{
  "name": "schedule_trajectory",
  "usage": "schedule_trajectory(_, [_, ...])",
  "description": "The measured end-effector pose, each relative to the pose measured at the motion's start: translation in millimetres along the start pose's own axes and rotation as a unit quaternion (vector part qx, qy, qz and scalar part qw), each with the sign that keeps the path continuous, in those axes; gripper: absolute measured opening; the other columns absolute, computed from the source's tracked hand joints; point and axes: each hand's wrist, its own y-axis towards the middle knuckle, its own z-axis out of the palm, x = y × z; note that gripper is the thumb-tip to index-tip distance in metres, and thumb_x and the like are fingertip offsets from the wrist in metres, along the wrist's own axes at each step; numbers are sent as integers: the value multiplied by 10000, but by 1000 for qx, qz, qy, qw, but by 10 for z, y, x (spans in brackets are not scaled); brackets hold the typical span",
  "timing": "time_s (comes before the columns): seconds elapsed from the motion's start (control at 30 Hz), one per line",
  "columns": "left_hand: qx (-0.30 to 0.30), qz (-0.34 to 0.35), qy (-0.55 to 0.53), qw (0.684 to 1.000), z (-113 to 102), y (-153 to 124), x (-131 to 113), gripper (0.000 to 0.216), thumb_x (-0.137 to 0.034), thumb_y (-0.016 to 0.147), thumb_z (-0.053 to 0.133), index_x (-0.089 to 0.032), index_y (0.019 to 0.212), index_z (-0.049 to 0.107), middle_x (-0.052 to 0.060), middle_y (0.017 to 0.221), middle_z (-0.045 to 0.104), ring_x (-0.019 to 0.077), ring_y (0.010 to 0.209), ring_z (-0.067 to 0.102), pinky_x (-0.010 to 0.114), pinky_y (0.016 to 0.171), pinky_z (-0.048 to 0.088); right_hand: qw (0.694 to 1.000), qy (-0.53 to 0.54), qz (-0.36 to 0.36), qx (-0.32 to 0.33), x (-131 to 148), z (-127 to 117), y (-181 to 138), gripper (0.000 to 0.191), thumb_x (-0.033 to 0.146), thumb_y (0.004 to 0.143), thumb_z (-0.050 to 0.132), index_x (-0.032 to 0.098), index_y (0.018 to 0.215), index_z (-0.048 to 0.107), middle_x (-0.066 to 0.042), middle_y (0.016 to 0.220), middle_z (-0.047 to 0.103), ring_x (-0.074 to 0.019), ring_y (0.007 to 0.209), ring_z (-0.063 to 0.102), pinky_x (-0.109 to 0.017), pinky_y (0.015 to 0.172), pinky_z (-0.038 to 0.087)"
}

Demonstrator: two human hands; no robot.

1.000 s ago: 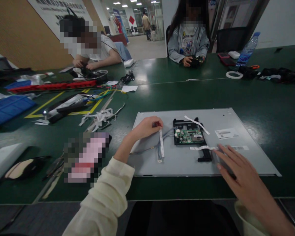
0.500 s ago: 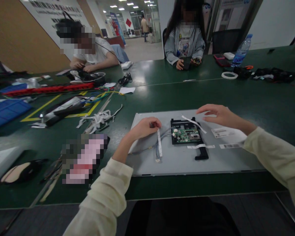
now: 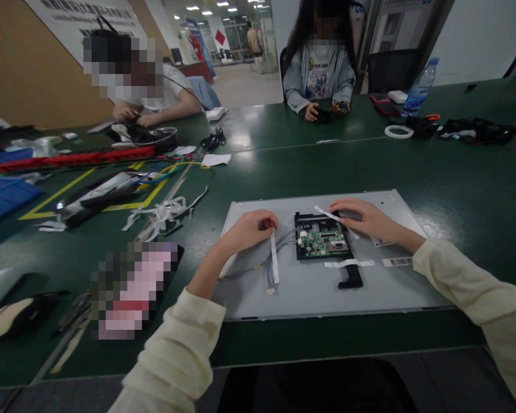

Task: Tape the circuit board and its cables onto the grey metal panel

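Note:
My left hand (image 3: 254,230) is closed in a pinch over the upper end of a white tape strip (image 3: 274,261), which hangs down across thin grey cables (image 3: 264,267). Fingers apart, my right hand (image 3: 372,222) hovers by a second white strip (image 3: 325,213) at the top of a black frame; I cannot tell whether it touches the strip. The frame holds a green circuit board (image 3: 320,242). Another tape strip (image 3: 349,264) crosses the frame's black leg (image 3: 351,278). All this lies on a flat grey metal panel (image 3: 301,298) with printed labels, one partly covered by my right hand.
Left of the panel are a tangle of white strips (image 3: 167,215), a phone (image 3: 133,295) and a computer mouse (image 3: 12,315). Farther back lie a red strip (image 3: 77,159), a blue tray (image 3: 8,198), a tape roll (image 3: 398,132) and a water bottle (image 3: 419,89). Two people sit across the table.
My right hand has moved left and slightly down, closer to the strip at the top of the black frame. My left hand keeps its pinch on the tape strip. The view has shifted slightly.

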Motion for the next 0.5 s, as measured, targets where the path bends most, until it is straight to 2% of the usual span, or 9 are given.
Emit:
schedule_trajectory(0.23, [4, 2, 17, 1000, 4, 3, 6, 141, -143, 777, 523, -191, 867, 620, -4, 815, 614, 117, 745, 570, 246, 712, 440, 999, 38, 15, 15, -3, -38, -8, 351, 268, 831, 585, 320, 1176, 621, -16, 1278, 572, -225, 1217, 502, -474, 1089, 331])
schedule_trajectory(0.5, [6, 0, 15, 1000, 10, 2, -7, 131, -148, 782, 517, -192, 863, 611, -5, 808, 604, 119, 744, 565, 248, 713, 439, 1000, 10, 6, 11, 9, -25, -3, 383, 180, 819, 560, 323, 1169, 617, -17, 1259, 579, -213, 1204, 513, -471, 1079, 350])
